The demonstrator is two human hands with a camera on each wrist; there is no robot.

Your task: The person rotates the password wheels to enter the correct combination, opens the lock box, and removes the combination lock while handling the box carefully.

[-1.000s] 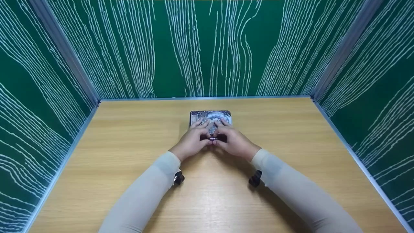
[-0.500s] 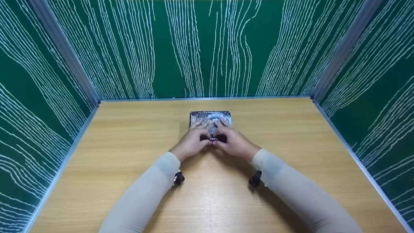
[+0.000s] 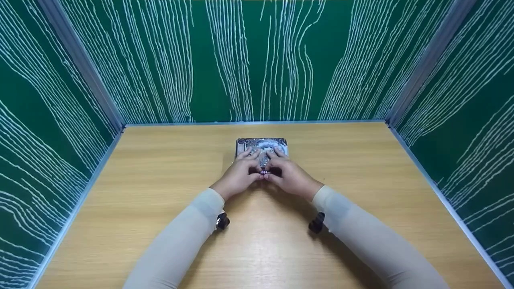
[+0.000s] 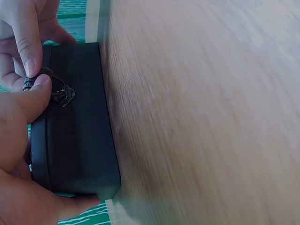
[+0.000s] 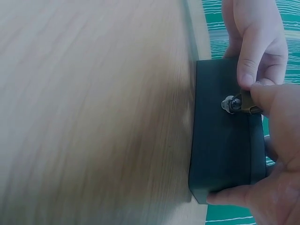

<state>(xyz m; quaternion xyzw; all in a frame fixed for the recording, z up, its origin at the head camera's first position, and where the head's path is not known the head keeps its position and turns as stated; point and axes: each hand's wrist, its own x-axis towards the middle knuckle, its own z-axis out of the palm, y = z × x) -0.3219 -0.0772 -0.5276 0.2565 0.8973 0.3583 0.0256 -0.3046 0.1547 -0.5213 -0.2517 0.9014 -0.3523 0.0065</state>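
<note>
A dark box [image 4: 79, 131] with a patterned lid [image 3: 263, 144] stands near the back of the table. On its front a small combination padlock [image 4: 29, 83] hangs by its shackle from a metal latch [image 4: 67, 96]; in the right wrist view the latch [image 5: 229, 104] also shows. My left hand [image 3: 237, 176] pinches the padlock from the left, its other fingers spread over the lid and the box's side. From the right, my right hand [image 3: 292, 176] pinches the padlock likewise, fingers on the lid. The thumbs nearly meet, and the dials are partly hidden by the fingers.
The wooden table [image 3: 261, 241] ends at a pale rim along green walls [image 3: 273, 60] with white wavy lines. Black wrist cameras sit under both sleeves, the left camera [image 3: 223, 221] and the right camera [image 3: 317, 222].
</note>
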